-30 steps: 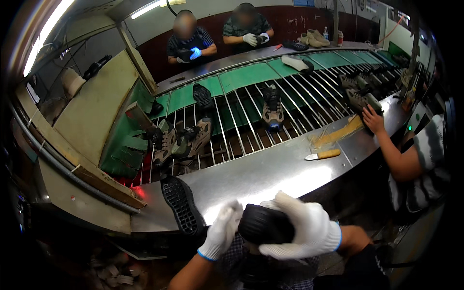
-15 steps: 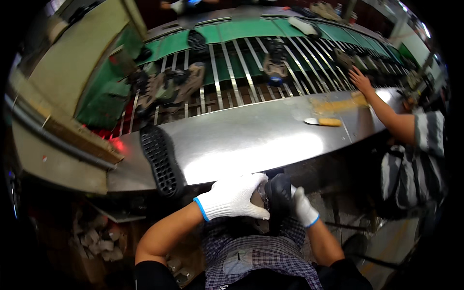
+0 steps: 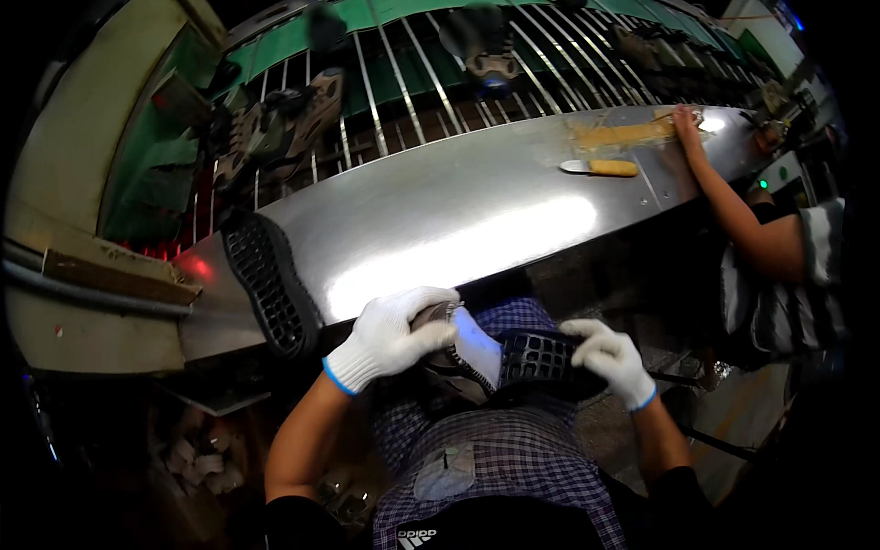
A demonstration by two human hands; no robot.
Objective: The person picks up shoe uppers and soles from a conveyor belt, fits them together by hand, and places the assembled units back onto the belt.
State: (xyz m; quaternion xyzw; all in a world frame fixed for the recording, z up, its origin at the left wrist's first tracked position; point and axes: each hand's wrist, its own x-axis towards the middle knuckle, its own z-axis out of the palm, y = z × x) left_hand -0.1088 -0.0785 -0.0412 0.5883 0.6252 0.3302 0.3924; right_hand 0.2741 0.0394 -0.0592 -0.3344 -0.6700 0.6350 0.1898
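Note:
In my lap, just off the table's front edge, my gloved left hand (image 3: 390, 337) is closed round a grey-brown shoe upper (image 3: 451, 367). The upper's pale underside (image 3: 478, 348) faces up under bluish light. Beside it is a black rubber sole (image 3: 536, 357), its gridded inner face showing and one end touching or overlapping the upper. My gloved right hand (image 3: 619, 362) pinches the sole's other end; the fingers are curled, partly hiding that end. Another black gridded sole (image 3: 270, 284) lies at the table's left front corner, jutting past the edge.
A steel tabletop (image 3: 412, 206) fronts a slatted conveyor (image 3: 385, 110) carrying several shoes (image 3: 316, 110). A yellow-handled knife (image 3: 600, 168) lies near a yellowish glue-stained patch (image 3: 623, 136). At right, a co-worker's bare arm (image 3: 733, 211) reaches over the table. A machine housing (image 3: 101, 137) stands left.
The upper and sole, earlier held upright and close together, are now opened apart, baring the upper's pale underside and the sole's grid. My right hand has moved right. The view has shifted.

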